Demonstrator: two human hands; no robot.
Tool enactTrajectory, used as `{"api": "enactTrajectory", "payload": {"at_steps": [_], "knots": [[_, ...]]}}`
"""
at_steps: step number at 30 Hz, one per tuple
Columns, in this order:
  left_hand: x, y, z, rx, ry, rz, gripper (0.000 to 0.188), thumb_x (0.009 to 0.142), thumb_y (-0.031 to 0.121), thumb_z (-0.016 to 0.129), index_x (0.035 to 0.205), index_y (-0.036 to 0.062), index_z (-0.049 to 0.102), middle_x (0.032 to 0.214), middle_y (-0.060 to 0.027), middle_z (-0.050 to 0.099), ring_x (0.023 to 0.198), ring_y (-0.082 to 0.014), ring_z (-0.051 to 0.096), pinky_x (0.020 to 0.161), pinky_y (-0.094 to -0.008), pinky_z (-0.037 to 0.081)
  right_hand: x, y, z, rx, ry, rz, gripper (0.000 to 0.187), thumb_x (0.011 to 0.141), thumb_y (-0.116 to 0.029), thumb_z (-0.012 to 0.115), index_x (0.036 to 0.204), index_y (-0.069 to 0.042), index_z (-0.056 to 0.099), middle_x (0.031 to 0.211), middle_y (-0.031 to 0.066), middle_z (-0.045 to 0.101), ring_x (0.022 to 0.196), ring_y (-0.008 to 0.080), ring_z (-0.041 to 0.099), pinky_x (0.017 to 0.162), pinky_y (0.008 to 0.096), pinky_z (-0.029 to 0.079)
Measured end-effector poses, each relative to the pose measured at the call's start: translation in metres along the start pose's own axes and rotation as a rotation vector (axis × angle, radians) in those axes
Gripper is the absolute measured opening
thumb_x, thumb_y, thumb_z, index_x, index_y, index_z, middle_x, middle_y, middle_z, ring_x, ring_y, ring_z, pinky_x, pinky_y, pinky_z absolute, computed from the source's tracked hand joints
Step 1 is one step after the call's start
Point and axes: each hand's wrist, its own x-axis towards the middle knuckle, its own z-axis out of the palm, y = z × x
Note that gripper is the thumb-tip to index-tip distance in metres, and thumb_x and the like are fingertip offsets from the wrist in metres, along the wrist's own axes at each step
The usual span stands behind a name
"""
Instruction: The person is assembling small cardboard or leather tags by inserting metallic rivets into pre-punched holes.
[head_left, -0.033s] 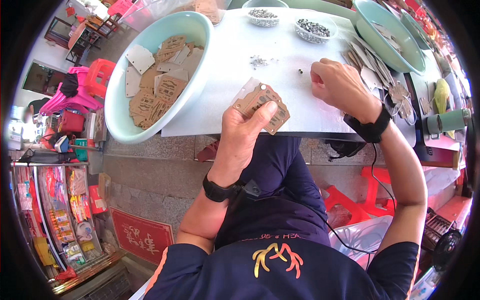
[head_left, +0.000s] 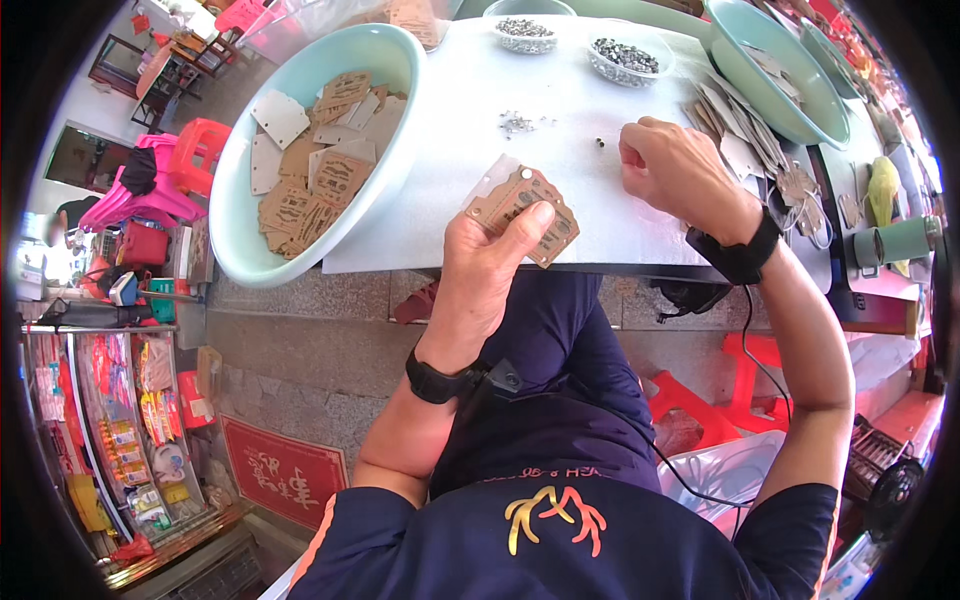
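The left hand (head_left: 490,250) is clamped on a small stack of brown printed cardboard tags (head_left: 530,215), thumb flat on top, at the near edge of the tabletop (head_left: 440,190). A tag corner reaches about to that edge, so if the thumb eased, the tags could fan apart and slide off toward the lap. A round metal fastener (head_left: 526,174) sits near the stack's far corner; a knock there might dislodge it if it is not fixed, which I cannot tell.

The right hand (head_left: 670,165) is curled over the right half of the tabletop, fingers together; whether it pinches anything is hidden. A single metal eyelet (head_left: 601,143) lies just beside it, and a careless sweep could roll that away or scatter the loose silver eyelets (head_left: 517,123) farther left. The black cable (head_left: 750,335) hanging from the right wristband (head_left: 742,255) could snag below the near edge. The pale green basin (head_left: 225,215) overhangs the tabletop's left edge, so a bump might tip it and spill its cards.
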Motion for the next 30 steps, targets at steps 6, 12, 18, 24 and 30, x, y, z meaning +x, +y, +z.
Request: {"api": "enactTrajectory", "payload": {"at_steps": [6,12,18,24,30], "knots": [[0.003,-0.002,0.004,0.065,0.024,0.066,0.025,0.092,0.01,0.064,0.114,-0.0009,0.062,0.101,-0.003,0.065,0.091,-0.0078,0.06,0.082,-0.0259,0.05,-0.005,-0.007,-0.001,0.16,0.063,-0.046,0.01,0.076,-0.01,0.06,0.078,0.0,0.06,0.079,0.0158,0.063,0.072,0.0342,0.062,0.066,0.041,0.049],[0.002,-0.003,0.01,0.19,0.052,0.119,0.021,0.093,0.009,0.062,0.109,-0.0031,0.064,0.096,-0.003,0.066,0.086,-0.0059,0.059,0.076,-0.0235,0.05,-0.03,-0.051,-0.005,0.782,0.158,-0.007,0.008,0.081,-0.008,0.066,0.084,-0.003,0.061,0.072,0.0037,0.059,0.063,0.0123,0.057,0.057,0.0271,0.046],[0.0,-0.001,0.017,0.238,0.031,0.129,0.02,0.094,0.009,0.061,0.108,-0.0041,0.064,0.093,-0.0028,0.065,0.081,-0.0047,0.058,0.068,-0.0214,0.05,-0.04,-0.062,0.025,0.964,0.312,0.08,0.007,0.083,-0.006,0.068,0.087,-0.004,0.063,0.073,-0.0002,0.059,0.061,0.0049,0.053,0.054,0.0214,0.043],[0.003,-0.004,0.017,0.273,0.053,0.118,0.019,0.094,0.01,0.06,0.108,-0.0041,0.064,0.09,-0.0018,0.065,0.08,-0.0038,0.056,0.066,-0.0207,0.047,-0.04,-0.057,0.03,1.104,0.373,0.083,0.007,0.083,-0.006,0.068,0.087,-0.003,0.063,0.072,-0.0004,0.059,0.061,0.004,0.052,0.054,0.0208,0.042],[0.008,-0.008,0.007,0.26,0.086,0.171,0.02,0.094,0.01,0.061,0.107,-0.0037,0.064,0.092,-0.0012,0.065,0.082,-0.0044,0.056,0.071,-0.0224,0.048,-0.032,-0.031,0.015,0.509,0.189,0.098,0.01,0.079,-0.009,0.062,0.085,-0.001,0.061,0.077,0.012,0.064,0.065,0.0256,0.061,0.061,0.0342,0.05]]}}
